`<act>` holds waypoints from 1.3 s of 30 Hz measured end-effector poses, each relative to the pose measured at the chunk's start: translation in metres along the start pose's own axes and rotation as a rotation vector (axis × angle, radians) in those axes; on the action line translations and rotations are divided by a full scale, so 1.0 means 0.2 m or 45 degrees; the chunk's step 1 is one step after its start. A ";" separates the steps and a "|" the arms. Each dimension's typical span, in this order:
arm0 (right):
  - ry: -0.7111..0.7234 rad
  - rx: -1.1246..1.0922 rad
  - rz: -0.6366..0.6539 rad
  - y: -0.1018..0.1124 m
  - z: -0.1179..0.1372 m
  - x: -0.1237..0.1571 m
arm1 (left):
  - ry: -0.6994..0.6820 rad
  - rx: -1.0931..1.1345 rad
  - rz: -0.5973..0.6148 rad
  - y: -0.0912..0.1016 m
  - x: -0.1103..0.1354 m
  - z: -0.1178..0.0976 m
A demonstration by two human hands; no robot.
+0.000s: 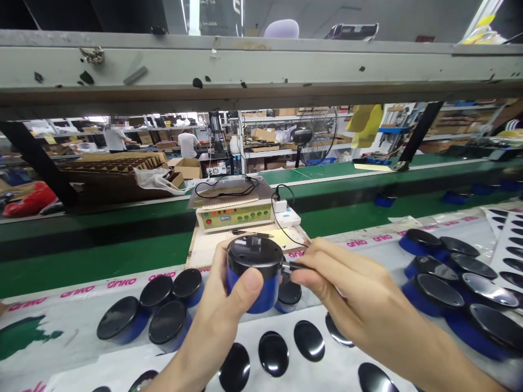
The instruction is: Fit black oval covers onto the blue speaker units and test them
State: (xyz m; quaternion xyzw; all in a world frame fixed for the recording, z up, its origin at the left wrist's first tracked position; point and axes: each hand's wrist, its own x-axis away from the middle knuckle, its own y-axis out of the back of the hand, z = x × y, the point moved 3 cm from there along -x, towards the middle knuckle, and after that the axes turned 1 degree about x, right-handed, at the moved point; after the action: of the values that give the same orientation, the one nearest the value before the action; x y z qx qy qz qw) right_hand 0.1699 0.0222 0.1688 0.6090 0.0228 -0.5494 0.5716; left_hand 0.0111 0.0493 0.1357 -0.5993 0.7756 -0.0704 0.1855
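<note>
My left hand (218, 313) is wrapped around a blue round device (255, 272) with a glossy black top, holding it up over the bench. In my right hand (359, 288), thumb and fingers pinch a black cable plug (297, 266), whose metal tip meets the right side of the device. How deep the tip sits cannot be seen. Behind my right fingers stands another blue device (289, 294), partly hidden. Below both hands lies a white sheet (253, 332) bearing several glossy black discs (273, 354).
Several blue devices (169, 324) stand at left, and more (439, 291) at right. A test box (237, 216) with lit red indicators sits ahead, a black cable (280, 226) beside it. Beyond runs a green conveyor belt (327, 209). A shelf beam (261, 68) spans overhead. Two people work far back.
</note>
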 end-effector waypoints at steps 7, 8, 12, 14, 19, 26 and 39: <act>0.029 -0.145 -0.021 0.02 0.00 0.03 | -0.054 -0.056 0.050 0.00 0.01 -0.01; 0.027 -0.142 -0.017 0.01 0.00 0.03 | -0.053 -0.056 0.061 -0.01 0.01 0.00; -0.020 0.018 -0.005 0.00 0.02 0.04 | -0.138 -0.135 -0.042 -0.01 0.01 0.01; -0.025 0.087 -0.010 -0.01 0.02 0.05 | -0.201 -0.204 -0.091 -0.01 0.02 0.02; -0.085 -0.033 0.041 -0.06 -0.03 0.09 | -0.404 -0.567 -0.032 0.03 0.02 0.02; -0.174 -0.378 0.072 -0.17 -0.16 0.23 | -1.155 -1.244 0.325 -0.03 0.08 0.01; -0.076 -0.287 -0.071 -0.18 -0.13 0.27 | -0.952 -1.045 0.209 -0.09 0.15 0.03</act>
State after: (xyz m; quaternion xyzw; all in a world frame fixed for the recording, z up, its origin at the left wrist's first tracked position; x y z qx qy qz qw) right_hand 0.1842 0.0209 0.1007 0.5233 0.0843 -0.5768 0.6215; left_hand 0.0232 0.0157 0.1295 -0.5441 0.6648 0.4693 0.2043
